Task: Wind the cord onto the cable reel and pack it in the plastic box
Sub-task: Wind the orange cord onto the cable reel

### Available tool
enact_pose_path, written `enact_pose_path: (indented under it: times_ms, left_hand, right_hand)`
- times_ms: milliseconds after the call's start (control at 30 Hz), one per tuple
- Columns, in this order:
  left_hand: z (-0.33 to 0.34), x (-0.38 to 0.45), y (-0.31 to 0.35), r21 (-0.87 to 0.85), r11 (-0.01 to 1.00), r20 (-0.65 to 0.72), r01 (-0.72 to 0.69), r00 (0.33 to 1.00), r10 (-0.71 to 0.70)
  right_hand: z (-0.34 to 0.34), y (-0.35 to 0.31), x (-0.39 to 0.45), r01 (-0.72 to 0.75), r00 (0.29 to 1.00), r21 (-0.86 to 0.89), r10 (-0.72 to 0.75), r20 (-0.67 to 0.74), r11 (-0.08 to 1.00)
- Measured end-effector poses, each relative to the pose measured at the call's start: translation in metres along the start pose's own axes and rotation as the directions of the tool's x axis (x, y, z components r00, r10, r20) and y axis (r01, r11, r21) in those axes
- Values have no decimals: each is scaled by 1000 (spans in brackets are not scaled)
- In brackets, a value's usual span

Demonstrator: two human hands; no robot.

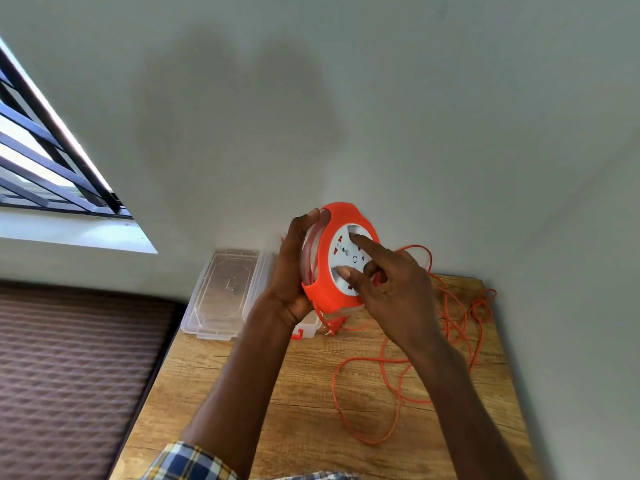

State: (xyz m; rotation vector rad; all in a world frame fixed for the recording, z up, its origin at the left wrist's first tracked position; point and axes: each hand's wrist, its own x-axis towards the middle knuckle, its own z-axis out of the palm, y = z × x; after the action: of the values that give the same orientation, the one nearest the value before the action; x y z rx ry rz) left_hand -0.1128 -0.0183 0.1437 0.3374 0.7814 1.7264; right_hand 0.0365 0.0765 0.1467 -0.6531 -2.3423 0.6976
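An orange cable reel (332, 220) with a white socket face is held up above the wooden table (277, 393). My left hand (294, 268) grips its back rim. My right hand (388, 282) rests on the white face, with fingertips pressed on the centre hub. The orange cord (391, 403) lies in loose loops across the table's right side, and its plug (334, 325) hangs just below the reel. The clear plastic box (304, 329) stands behind my left wrist, mostly hidden.
A clear lid (221, 292) lies flat at the table's far left corner, against the white wall. A brown patterned mattress (69, 368) borders the table on the left. A barred window (41, 161) is at upper left.
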Motion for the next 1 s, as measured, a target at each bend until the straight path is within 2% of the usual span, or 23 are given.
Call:
enact_pose_path:
  times_ms: [200,267,333,533,800,1000]
  left_hand:
    - [1,3,1,-39,997,89,-59,994,62]
    - [-1,3,1,-67,997,99,-30,994,37]
    - [-4,3,2,-81,997,108,8,994,0]
    - [-13,-1,3,-54,987,56,152,987,-149]
    - [-5,-1,3,-31,992,14,123,992,-123]
    - [-1,-1,5,5,998,16,68,998,-69]
  right_hand:
    - [-11,2,5,186,982,-53,-187,-12,981]
    - [-16,3,8,265,963,-39,-261,70,964]
    - [-18,3,8,276,950,20,-276,149,961]
    - [-21,6,6,296,934,2,-290,211,955]
    - [-14,5,3,269,960,-28,-265,87,963]
    - [-2,-3,-4,56,998,53,-57,5,997]
